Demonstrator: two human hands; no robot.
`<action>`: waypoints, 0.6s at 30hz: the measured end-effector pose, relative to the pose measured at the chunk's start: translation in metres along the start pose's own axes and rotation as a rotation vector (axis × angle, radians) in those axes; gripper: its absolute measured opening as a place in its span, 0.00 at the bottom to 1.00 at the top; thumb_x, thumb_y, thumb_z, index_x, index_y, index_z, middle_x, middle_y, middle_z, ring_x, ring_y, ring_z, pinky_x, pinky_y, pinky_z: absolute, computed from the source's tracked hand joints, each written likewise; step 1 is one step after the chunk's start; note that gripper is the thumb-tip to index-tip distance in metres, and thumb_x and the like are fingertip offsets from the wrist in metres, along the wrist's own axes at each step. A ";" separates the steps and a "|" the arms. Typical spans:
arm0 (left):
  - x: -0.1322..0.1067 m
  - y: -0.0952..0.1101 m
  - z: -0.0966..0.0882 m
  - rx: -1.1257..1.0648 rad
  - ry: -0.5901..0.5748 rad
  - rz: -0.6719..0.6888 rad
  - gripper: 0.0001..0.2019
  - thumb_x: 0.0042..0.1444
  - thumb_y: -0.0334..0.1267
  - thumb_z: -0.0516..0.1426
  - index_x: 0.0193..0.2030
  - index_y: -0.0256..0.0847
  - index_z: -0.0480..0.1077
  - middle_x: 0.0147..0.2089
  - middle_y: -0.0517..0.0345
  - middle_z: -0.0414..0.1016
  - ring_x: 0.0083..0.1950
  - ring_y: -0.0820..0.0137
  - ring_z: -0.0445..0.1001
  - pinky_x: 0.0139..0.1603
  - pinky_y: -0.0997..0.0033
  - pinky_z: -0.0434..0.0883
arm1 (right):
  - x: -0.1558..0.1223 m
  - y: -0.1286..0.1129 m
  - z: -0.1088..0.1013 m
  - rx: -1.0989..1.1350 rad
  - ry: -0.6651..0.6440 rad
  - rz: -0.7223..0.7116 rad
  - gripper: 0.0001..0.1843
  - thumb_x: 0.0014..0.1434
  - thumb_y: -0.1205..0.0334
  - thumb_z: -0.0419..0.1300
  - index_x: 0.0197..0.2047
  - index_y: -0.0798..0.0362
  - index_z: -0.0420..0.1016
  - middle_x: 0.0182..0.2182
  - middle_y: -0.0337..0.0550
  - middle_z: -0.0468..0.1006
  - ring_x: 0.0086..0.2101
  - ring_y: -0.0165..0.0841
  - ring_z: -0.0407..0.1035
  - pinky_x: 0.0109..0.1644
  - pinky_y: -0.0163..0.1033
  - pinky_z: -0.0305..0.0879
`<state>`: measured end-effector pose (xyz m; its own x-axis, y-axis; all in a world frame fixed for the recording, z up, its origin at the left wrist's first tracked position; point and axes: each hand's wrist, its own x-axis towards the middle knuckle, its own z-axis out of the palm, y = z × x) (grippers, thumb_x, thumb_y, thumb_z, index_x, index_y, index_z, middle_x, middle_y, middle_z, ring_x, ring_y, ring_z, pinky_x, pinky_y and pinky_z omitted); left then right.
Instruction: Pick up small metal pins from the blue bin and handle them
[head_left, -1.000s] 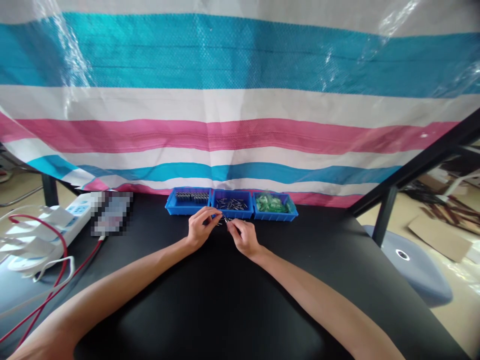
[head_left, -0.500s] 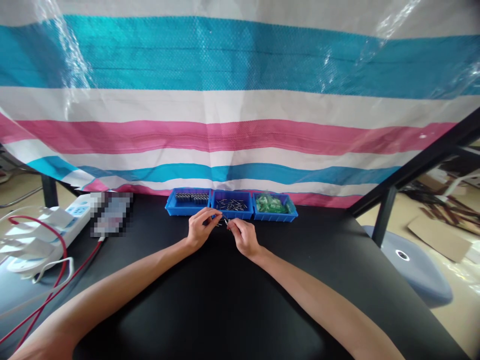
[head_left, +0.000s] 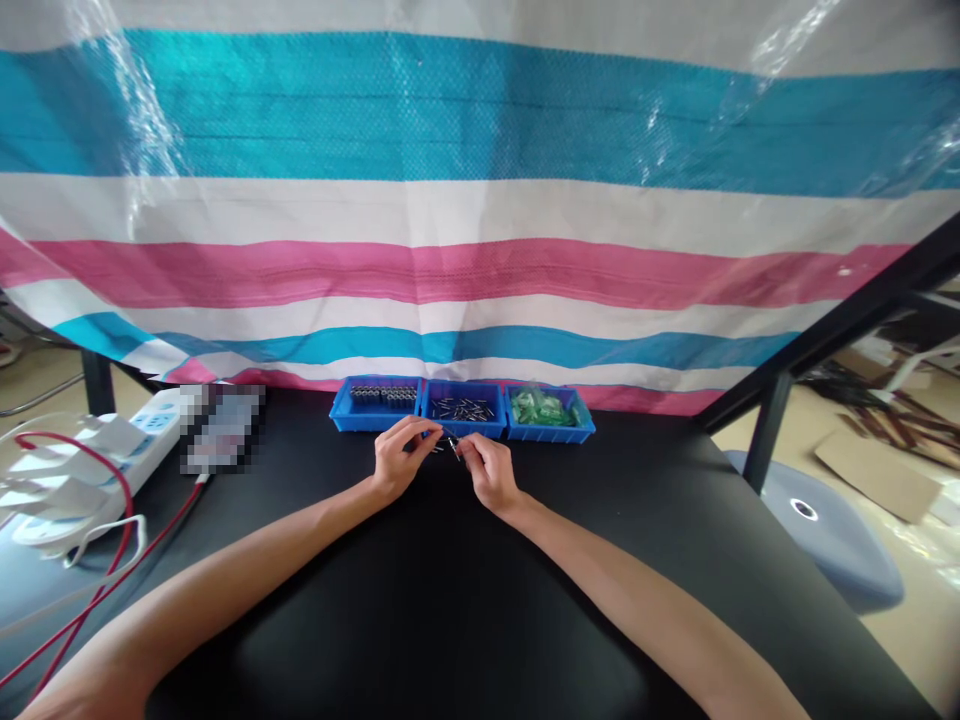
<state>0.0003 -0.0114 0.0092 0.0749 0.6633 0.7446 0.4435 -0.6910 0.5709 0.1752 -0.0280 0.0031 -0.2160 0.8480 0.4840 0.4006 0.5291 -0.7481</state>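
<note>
My left hand (head_left: pixel 401 458) is closed in a pinch just in front of the blue bins; what sits between its fingertips is too small to make out. My right hand (head_left: pixel 491 472) pinches a small dark metallic piece (head_left: pixel 453 443), whose shiny end points toward my left fingers. Both hands are close together over the black table. Right behind them, the middle blue bin (head_left: pixel 466 431) holds loose thin metal pins (head_left: pixel 463 410). A few small shiny bits lie by my left fingertips, partly hidden.
The left blue bin (head_left: pixel 375 424) holds rows of dark cylinders (head_left: pixel 384 397); the right one (head_left: pixel 551 434) holds green plastic packets (head_left: pixel 541 408). A white power strip (head_left: pixel 56 530) with red and white cables stands at the left. A striped sheet (head_left: pixel 450 210) hangs behind the black table (head_left: pixel 450 620).
The hands stay almost in place. The small piece at my right fingertips has tilted slightly, and the fingertips have shifted a little.
</note>
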 end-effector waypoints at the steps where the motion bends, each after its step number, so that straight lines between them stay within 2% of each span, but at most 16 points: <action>1: 0.000 0.000 0.000 0.002 0.006 0.003 0.04 0.56 0.34 0.59 0.36 0.38 0.75 0.34 0.56 0.76 0.26 0.77 0.67 0.32 0.76 0.69 | 0.000 0.000 0.000 0.002 -0.001 -0.002 0.18 0.67 0.57 0.47 0.30 0.54 0.70 0.22 0.40 0.71 0.24 0.30 0.66 0.30 0.33 0.60; 11: 0.000 -0.001 0.000 0.002 -0.001 0.021 0.04 0.56 0.33 0.59 0.37 0.38 0.75 0.34 0.56 0.76 0.26 0.78 0.67 0.32 0.76 0.69 | 0.001 0.000 0.000 0.003 -0.027 -0.009 0.17 0.67 0.58 0.47 0.30 0.53 0.70 0.24 0.40 0.72 0.25 0.29 0.66 0.32 0.32 0.59; 18: 0.001 0.001 0.001 -0.025 -0.017 -0.015 0.04 0.56 0.35 0.59 0.36 0.38 0.75 0.34 0.57 0.76 0.26 0.77 0.67 0.32 0.76 0.69 | 0.000 0.001 0.000 0.031 -0.020 0.017 0.16 0.66 0.58 0.47 0.30 0.54 0.69 0.21 0.38 0.70 0.23 0.28 0.65 0.29 0.32 0.58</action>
<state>0.0015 -0.0108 0.0101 0.0842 0.6782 0.7301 0.4218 -0.6881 0.5905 0.1761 -0.0271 0.0025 -0.2273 0.8572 0.4622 0.3770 0.5151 -0.7698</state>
